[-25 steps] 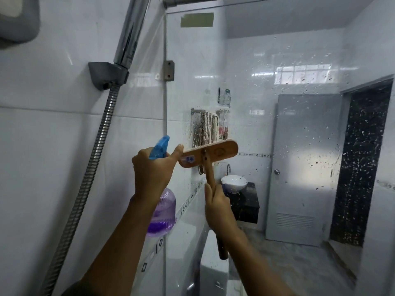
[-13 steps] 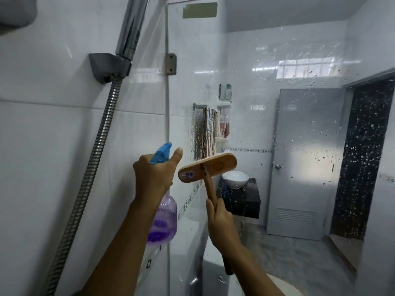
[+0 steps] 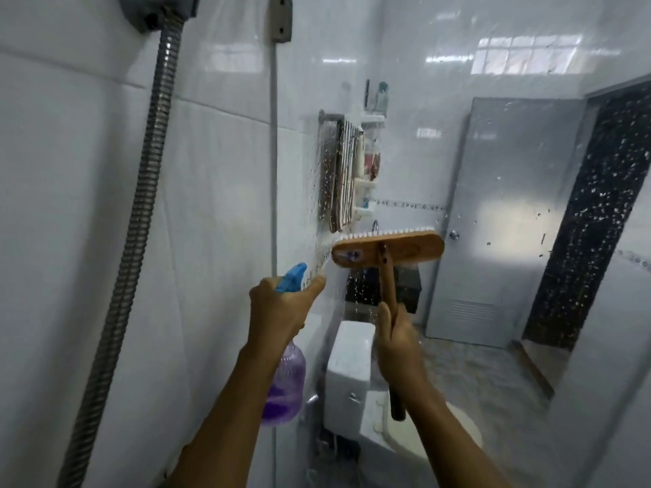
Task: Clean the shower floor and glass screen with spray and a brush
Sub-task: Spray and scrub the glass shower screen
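Now right grip [image 3: 396,341] clasps the upright brush [image 3: 387,250], head crosswise; left grip [image 3: 278,311] holds spray bottle [image 3: 285,385].

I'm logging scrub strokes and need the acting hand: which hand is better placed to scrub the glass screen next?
Right. The right hand grips the brush by its handle, with the bristled head up at the droplet-covered glass screen. The left hand is occupied holding the spray bottle.

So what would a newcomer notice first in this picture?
The wooden brush at centre, held by the right hand, its white bristles towards the droplet-covered glass screen. Just left, the left hand grips a purple spray bottle with a blue nozzle. A metal shower hose hangs at far left.
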Demonstrator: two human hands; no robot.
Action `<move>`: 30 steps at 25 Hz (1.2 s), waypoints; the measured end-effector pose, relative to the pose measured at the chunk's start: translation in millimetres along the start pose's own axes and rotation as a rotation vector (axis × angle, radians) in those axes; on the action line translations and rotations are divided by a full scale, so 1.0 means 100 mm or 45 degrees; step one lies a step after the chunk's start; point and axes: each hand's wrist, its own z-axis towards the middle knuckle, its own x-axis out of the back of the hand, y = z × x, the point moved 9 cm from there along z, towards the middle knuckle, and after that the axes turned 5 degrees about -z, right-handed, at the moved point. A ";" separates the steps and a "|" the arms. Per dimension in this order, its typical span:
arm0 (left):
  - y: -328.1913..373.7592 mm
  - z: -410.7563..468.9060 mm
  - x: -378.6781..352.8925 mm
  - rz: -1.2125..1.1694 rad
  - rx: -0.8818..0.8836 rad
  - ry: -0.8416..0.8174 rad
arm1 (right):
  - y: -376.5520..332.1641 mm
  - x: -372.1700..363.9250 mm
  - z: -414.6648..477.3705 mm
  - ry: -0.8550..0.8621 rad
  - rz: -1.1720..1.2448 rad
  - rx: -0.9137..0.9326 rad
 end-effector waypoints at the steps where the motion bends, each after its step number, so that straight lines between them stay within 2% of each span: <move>1: -0.09 -0.02 -0.02 -0.004 0.062 -0.034 | -0.10 0.00 0.10 0.000 -0.005 0.010; 3: -0.20 -0.05 -0.05 -0.035 0.135 -0.086 | -0.50 0.06 0.41 0.019 -0.062 0.077; 5: -0.15 -0.02 0.03 -0.048 0.059 -0.003 | -0.83 0.13 0.66 0.056 -0.066 0.152; 8: -0.10 -0.03 0.13 -0.111 0.018 0.079 | -0.59 -0.03 0.49 0.004 -0.060 0.115; 12: -0.16 -0.06 0.14 -0.117 0.044 0.023 | 0.01 -0.35 -0.08 -0.183 -0.063 -0.051; 16: -0.13 0.00 0.18 -0.064 -0.005 0.076 | -0.50 -0.39 0.32 -0.119 -0.013 0.071; 19: -0.22 0.02 0.13 -0.051 0.121 -0.004 | -0.79 -0.38 0.59 -0.088 0.036 0.138; 21: -0.27 -0.03 0.10 -0.058 0.153 -0.067 | -0.56 -0.42 0.45 -0.093 0.036 0.110; 24: -0.20 -0.09 0.22 -0.060 0.028 0.005 | 0.06 -0.59 -0.11 -0.212 -0.013 -0.082; 26: -0.15 -0.06 0.30 -0.079 -0.020 0.036 | 0.16 -0.71 -0.25 -0.289 -0.048 -0.108; 30: -0.16 -0.02 0.34 -0.014 0.009 0.087 | -0.58 -0.61 0.34 -0.137 -0.007 0.108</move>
